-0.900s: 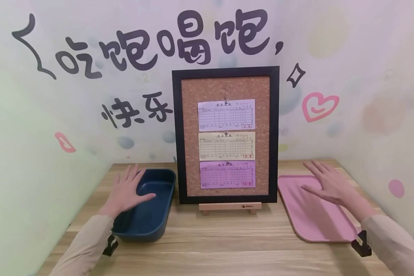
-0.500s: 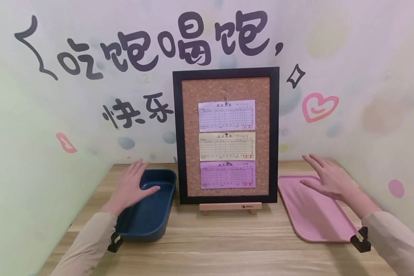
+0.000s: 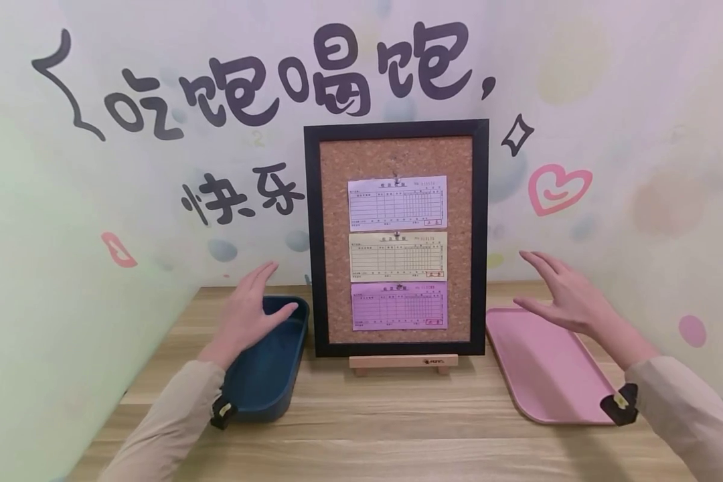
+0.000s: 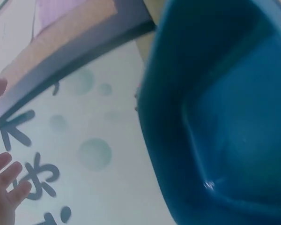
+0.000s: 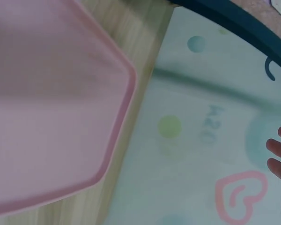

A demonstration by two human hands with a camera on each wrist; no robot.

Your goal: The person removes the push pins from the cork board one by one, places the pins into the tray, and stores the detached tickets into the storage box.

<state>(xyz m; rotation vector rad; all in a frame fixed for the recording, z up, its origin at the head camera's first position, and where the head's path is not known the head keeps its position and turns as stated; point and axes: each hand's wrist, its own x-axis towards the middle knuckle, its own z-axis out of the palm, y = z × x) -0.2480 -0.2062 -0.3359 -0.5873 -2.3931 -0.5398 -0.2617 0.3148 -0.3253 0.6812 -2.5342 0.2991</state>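
My left hand (image 3: pixel 247 318) hovers over the dark blue bin (image 3: pixel 271 375), fingers extended, thumb apart, nothing held. Above the pink tray (image 3: pixel 530 368) my right hand (image 3: pixel 569 304) is likewise spread and holds nothing. Between them a black-framed corkboard (image 3: pixel 335 268) stands upright. Three printed slips are fixed to it with metal pins: a pale lilac slip (image 3: pixel 397 209) on top, a pale yellow slip (image 3: pixel 397 261) in the middle, a purple slip (image 3: pixel 399 311) lowest. Both wrist views show part of the fingers at the edge, apart from the bin and tray.
A small wooden easel (image 3: pixel 385 363) supports the board on the wood-grain table (image 3: pixel 397 428). Behind it rises a pale wall (image 3: pixel 626 67) with black lettering, and side walls flank the table. Black wrist devices are strapped at both sleeves.
Both hands have risen a little and moved inward toward the board, the left one more to the right. The slips, bin and tray stay put.
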